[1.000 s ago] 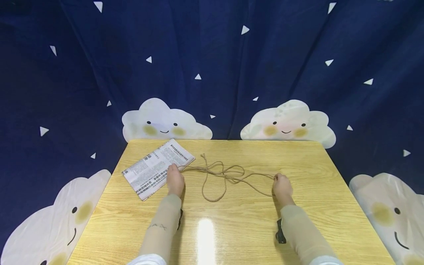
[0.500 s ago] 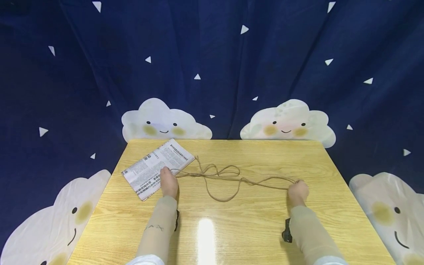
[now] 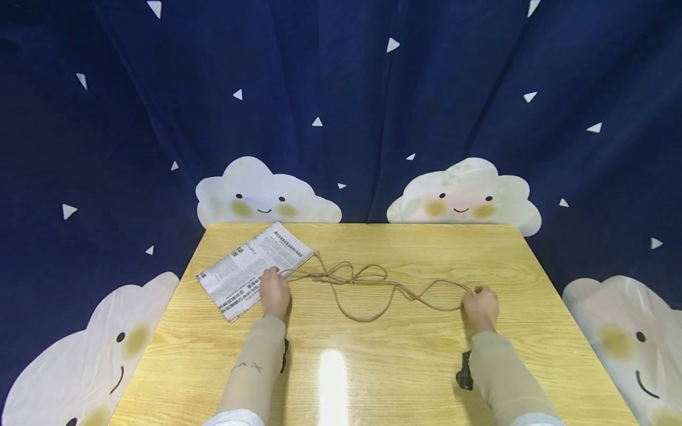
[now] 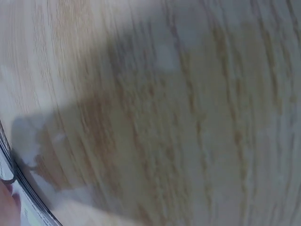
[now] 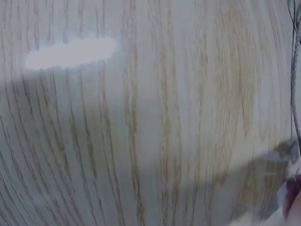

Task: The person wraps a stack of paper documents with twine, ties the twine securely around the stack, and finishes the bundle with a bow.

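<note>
A thin brown twine (image 3: 364, 321) lies across the table in several loose loops. My left hand (image 3: 274, 294) pinches one end of it, over the lower right edge of a folded newspaper (image 3: 250, 260). To the right, my right hand (image 3: 481, 307) grips the other part of the twine, where two strands run into the fingers. At the left wrist view's lower left corner a fingertip (image 4: 6, 209) shows beside the newspaper's edge. The right wrist view catches only some fingers (image 5: 294, 202) and a length of twine (image 5: 295, 89) at its right border.
The wooden table (image 3: 405, 367) carries a bright light reflection near its front. Behind it and along both sides hangs a dark blue curtain (image 3: 341, 71) with white triangles and smiling clouds.
Over the second, my right hand has moved right, drawing the twine out, and my left hand slightly left. In the last half second the strands between them have slackened a little.
</note>
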The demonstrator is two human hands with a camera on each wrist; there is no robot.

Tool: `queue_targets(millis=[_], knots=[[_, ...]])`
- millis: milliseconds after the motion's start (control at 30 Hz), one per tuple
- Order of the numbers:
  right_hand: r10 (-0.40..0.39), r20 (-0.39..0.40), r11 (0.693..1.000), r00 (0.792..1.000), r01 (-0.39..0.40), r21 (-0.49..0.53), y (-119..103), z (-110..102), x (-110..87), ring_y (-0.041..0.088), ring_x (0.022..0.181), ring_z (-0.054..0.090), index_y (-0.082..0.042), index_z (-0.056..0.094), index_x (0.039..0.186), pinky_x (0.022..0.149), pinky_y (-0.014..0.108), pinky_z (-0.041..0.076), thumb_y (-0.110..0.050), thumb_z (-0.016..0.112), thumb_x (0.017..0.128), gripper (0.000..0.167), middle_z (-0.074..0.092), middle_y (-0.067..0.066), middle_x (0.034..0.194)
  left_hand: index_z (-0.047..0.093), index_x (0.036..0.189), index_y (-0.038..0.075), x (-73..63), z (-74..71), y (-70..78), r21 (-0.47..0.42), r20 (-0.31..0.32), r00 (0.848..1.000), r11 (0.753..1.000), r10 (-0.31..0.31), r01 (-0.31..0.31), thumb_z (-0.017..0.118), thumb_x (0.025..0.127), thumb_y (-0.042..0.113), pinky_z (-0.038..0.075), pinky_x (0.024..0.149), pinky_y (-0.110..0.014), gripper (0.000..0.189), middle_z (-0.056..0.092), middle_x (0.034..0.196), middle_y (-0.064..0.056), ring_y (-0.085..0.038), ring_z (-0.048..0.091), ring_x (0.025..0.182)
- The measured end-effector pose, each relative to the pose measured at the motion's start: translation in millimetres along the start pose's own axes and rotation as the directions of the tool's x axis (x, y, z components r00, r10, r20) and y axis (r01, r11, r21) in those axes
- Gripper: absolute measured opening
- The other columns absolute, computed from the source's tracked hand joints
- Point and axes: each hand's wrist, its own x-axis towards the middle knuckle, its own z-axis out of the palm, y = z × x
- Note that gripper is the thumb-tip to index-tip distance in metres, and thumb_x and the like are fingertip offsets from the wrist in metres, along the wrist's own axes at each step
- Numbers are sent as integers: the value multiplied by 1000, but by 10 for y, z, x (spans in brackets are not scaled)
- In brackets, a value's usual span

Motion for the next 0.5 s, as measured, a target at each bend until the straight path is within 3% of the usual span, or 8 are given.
queue_targets(millis=[67, 133, 200, 233, 300, 367, 433, 500], knots=[[-75, -34, 996, 997, 73, -46, -46, 46, 25, 45, 109, 41, 9, 43, 123, 89, 56, 37, -19, 39, 89, 45, 43, 29, 119, 52, 109, -6, 6, 24, 30, 26, -14, 998, 998, 65, -65, 48, 81, -1, 42, 89, -46, 29, 54, 105, -20, -36, 51, 98], [-193, -91, 979, 977, 186, -80, -112, 132, 56, 43, 107, 42, 7, 46, 121, 90, 55, 35, -18, 43, 87, 43, 45, 27, 117, 53, 110, -4, 9, 67, 83, 46, -32, 986, 985, 165, -164, 50, 73, -1, 39, 91, -46, 37, 54, 109, -19, -35, 49, 101], [-333, -132, 941, 934, 320, -106, -208, 246, 66, 41, 104, 44, 4, 50, 117, 85, 54, 38, -13, 46, 85, 37, 48, 24, 114, 54, 109, -3, 6, 132, 165, 44, -32, 961, 961, 274, -272, 53, 68, 0, 38, 92, -45, 40, 53, 108, -17, -33, 48, 102], [-409, -136, 912, 902, 398, -103, -271, 304, 56, 39, 103, 45, 4, 52, 115, 84, 53, 40, -10, 48, 84, 34, 50, 23, 112, 55, 107, -3, -5, 164, 222, 36, -30, 944, 944, 330, -329, 54, 67, 0, 39, 91, -44, 40, 54, 106, -16, -32, 48, 100], [-557, -115, 830, 822, 550, -94, -407, 428, 17, 36, 97, 50, 4, 55, 111, 81, 48, 45, -3, 51, 84, 28, 54, 20, 107, 57, 104, -3, -33, 239, 344, 11, -1, 899, 899, 437, -437, 56, 69, 0, 41, 91, -42, 35, 55, 103, -14, -30, 50, 99], [-672, -49, 740, 739, 666, -91, -556, 546, -50, 32, 96, 53, 3, 56, 108, 79, 43, 49, 0, 53, 85, 24, 57, 18, 104, 58, 103, -3, -78, 299, 476, -39, 82, 851, 855, 519, -517, 57, 74, -2, 42, 93, -41, 29, 56, 102, -13, -28, 51, 99], [-749, 30, 658, 662, 749, -77, -691, 661, -128, 30, 94, 56, 4, 59, 105, 82, 41, 50, 2, 56, 85, 20, 60, 16, 101, 58, 103, -2, -132, 360, 589, -75, 195, 787, 809, 585, -583, 57, 80, -2, 43, 94, -38, 24, 58, 102, -11, -27, 53, 101], [-788, 109, 603, 606, 795, -68, -803, 768, -215, 29, 95, 58, 3, 60, 103, 83, 40, 51, 2, 57, 85, 18, 62, 14, 100, 58, 108, 0, -187, 414, 675, -86, 320, 722, 778, 613, -622, 55, 86, 1, 43, 96, -36, 23, 59, 108, -11, -26, 54, 105]])
